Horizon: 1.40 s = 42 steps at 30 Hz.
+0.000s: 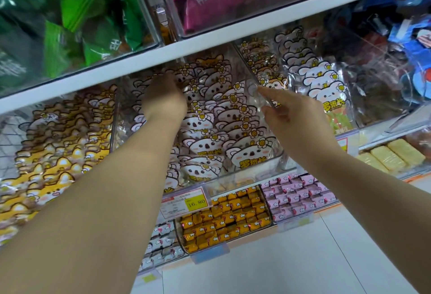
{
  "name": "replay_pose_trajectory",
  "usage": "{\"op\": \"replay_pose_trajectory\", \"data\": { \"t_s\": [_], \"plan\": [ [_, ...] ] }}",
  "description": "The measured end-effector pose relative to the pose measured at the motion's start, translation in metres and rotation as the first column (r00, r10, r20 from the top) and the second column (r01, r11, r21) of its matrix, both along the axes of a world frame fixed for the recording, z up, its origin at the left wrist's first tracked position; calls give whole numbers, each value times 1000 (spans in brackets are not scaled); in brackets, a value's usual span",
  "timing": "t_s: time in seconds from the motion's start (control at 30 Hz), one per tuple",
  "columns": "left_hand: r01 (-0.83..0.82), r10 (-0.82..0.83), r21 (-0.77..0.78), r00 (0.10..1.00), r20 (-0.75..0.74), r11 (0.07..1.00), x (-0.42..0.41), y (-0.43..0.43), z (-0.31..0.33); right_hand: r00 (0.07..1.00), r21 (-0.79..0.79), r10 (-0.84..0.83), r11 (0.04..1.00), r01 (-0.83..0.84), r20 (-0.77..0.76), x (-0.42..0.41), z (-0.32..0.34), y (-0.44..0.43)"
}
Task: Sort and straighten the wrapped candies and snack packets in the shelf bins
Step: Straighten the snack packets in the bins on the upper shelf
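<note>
1. Shop shelf [210,44], white boards, rows of clear bins; pale floor [279,258] below.
2. Mid bin [247,173] sits on the middle tier and is packed with koala packets [205,146] standing in overlapping rows, faces forward.
3. Left hand [163,100] reaches deep into the mid bin and rests on the back rows of koala packets. Its fingertips are hidden among the packets under the shelf edge, so cannot tell if they grip anything.
4. Right hand [293,116] is at the mid bin's right wall. Index finger [268,92] is stretched along the wall's top edge, thumb underneath, pinching the clear plastic; other fingers curled in.
5. Left neighbour bin: fox packets [58,165], yellow-brown, in rows.
6. Right neighbour bin: white bear packets [321,83], stacked front to back.
7. Top tier: green packets [77,13] on the left, pink packets [221,2] on the right, both blurred.
8. Price tag [186,202] clipped below the mid bin, reads 16.80.
9. Bottom tier: orange candies [228,214] and pink candies [296,193] in neat rows; yellow bars [391,156] far right.
</note>
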<state>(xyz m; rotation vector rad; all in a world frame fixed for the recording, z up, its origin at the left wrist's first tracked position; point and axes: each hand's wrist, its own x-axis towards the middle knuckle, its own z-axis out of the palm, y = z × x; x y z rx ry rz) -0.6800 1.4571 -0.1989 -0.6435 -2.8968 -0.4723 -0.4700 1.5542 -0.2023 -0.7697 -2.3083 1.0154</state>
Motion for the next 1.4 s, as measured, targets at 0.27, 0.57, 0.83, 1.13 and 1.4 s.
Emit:
{"op": "replay_pose_trajectory", "data": {
  "t_s": [0.27, 0.57, 0.83, 1.13, 1.4],
  "plan": [
    [-90, 88, 28, 995, 53, 996, -5, 1, 2, 1000, 9, -9, 1000, 9, -25, -2, -3, -1],
    [-25, 48, 342, 997, -56, 939, -1, -10, 4, 999, 19, -32, 999, 32, -34, -5, -5, -3],
    [158, -42, 548, 975, -218, 821, 22, -27, 9, 998, -3, -56, 998, 56, -26, -5, -3, -5],
    [295, -242, 613, 955, -170, 733, 70, -95, 13, 978, 314, -114, 948, 54, 175, -3, 7, -26],
    [489, -383, 599, 871, -307, 634, 81, -149, 17, 974, 263, 228, 939, -219, -4, -29, 21, -108]
  ]
}}
